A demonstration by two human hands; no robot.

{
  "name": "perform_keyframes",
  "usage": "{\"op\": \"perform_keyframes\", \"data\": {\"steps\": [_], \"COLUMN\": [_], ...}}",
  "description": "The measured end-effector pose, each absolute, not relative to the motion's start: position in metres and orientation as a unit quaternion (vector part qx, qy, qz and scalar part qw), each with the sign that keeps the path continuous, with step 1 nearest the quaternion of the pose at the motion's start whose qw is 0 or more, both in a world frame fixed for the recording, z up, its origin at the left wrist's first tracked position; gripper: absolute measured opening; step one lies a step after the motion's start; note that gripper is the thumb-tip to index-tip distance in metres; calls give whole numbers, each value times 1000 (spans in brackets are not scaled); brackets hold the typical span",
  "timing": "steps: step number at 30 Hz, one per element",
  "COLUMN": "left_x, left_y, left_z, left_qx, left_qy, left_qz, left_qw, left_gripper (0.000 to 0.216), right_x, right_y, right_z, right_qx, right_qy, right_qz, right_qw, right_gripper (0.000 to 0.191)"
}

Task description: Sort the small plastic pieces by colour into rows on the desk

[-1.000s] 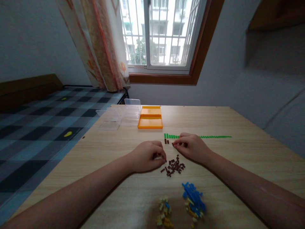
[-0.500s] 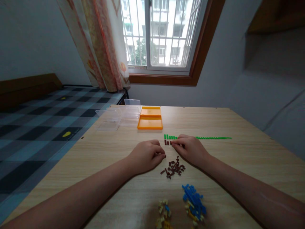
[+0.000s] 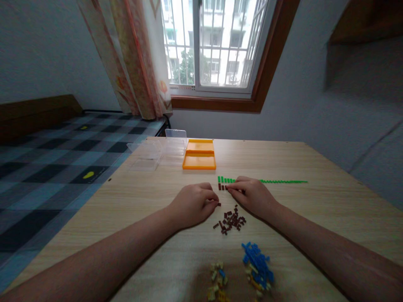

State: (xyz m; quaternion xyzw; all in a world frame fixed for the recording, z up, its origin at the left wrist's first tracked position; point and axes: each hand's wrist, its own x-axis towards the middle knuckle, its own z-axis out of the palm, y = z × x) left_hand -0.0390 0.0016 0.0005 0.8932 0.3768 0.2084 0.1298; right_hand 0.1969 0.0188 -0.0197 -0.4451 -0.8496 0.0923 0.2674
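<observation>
A loose pile of small brown bricks [image 3: 230,221] lies on the wooden table [image 3: 315,218] between my hands. My left hand [image 3: 192,204] rests on the table with fingers curled, pinching a brown brick at its fingertips. My right hand [image 3: 252,196] is pinched on a small brown brick at the end of a short row of brown bricks [image 3: 222,187]. Just behind that runs a long row of green bricks [image 3: 277,181]. Nearer me lie a blue brick pile [image 3: 258,264] and a yellow brick pile [image 3: 216,282].
An open orange box [image 3: 199,160] and clear plastic boxes [image 3: 157,153] stand at the table's far left. A bed with a checked cover [image 3: 47,167] is left of the table. A window and curtain are behind.
My right hand has edged slightly left along the brown row. My left hand has lifted a little from the pile with a brick at its fingertips. The view has shifted slightly.
</observation>
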Motion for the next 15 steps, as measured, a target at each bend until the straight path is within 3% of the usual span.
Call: {"op": "perform_keyframes", "data": {"steps": [15], "left_x": [-41], "left_y": [4], "left_z": [-1], "left_qx": [867], "left_qy": [428], "left_qz": [242], "left_qw": [86], "left_gripper": [19], "right_x": [197], "right_y": [21], "right_z": [-21], "right_qx": [-432], "right_qy": [-855], "right_qz": [96], "right_qw": [270], "right_gripper": [22]}}
